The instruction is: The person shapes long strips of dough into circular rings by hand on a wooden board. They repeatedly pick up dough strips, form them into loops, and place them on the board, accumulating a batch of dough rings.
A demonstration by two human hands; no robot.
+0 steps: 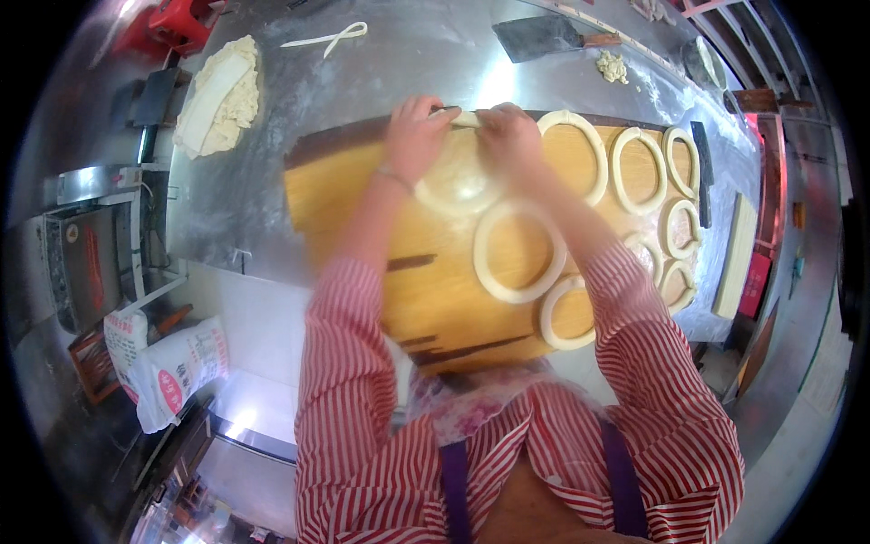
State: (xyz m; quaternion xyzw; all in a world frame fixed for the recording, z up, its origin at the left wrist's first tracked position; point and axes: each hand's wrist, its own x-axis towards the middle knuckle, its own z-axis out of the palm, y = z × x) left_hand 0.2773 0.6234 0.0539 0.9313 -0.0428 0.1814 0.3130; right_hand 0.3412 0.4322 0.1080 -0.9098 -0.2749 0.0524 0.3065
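Note:
A pale dough ring (446,205) lies at the far edge of a yellow wooden board (344,204). At its far side, my left hand (419,136) and my right hand (510,136) are closed on the dough, a short stretch showing between them. The right hand is a little blurred. Just nearer to me is another dough ring (483,272), beside my right forearm. More rings cover the right part of the board, such as a large one (602,168) right of my right hand. My right forearm partly hides some of them.
The board rests on a floured metal table (272,204). A dough slab (217,95) lies at far left, a looped dough strip (349,34) farther back. Beyond the board are a wood-handled scraper (539,38) and dough scraps (613,66). A white sack (168,367) stands lower left.

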